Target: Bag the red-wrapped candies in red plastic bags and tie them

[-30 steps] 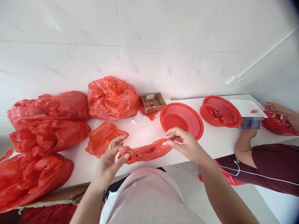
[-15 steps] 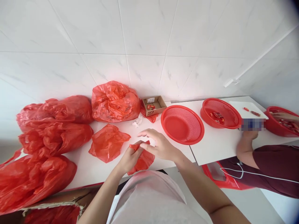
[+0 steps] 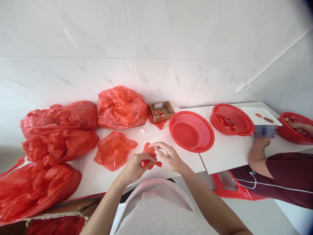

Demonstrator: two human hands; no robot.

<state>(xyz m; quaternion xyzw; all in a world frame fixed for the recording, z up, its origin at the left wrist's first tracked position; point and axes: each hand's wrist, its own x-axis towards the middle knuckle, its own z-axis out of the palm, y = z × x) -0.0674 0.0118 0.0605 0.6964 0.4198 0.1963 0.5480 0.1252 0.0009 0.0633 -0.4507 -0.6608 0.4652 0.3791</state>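
Note:
A red plastic bag [image 3: 151, 150] is bunched in my left hand [image 3: 137, 165], whose fingers are closed around it. Part of the bag sticks up above the fingers, and a small red fold shows at the thumb side. My right hand [image 3: 170, 159] is beside it on the right, fingers curved and apart, the fingertips close to the bag's upper part; whether they touch it I cannot tell. Both hands are over the front of the white table. Left of them, another red plastic bag [image 3: 114, 150] lies spread out on the tabletop.
Full red bags [image 3: 122, 109] stand along the wall and at left. Behind my hands is a small cardboard box [image 3: 168, 112] with red packets. A red basket [image 3: 192, 148] sits to the right; another basket [image 3: 215, 122] holds packets. A co-worker's sleeve [image 3: 288, 169] is at far right.
My left hand has turned over and gathered the bag into a smaller bunch. My right hand has drawn slightly down and right, with its fingers lower than before.

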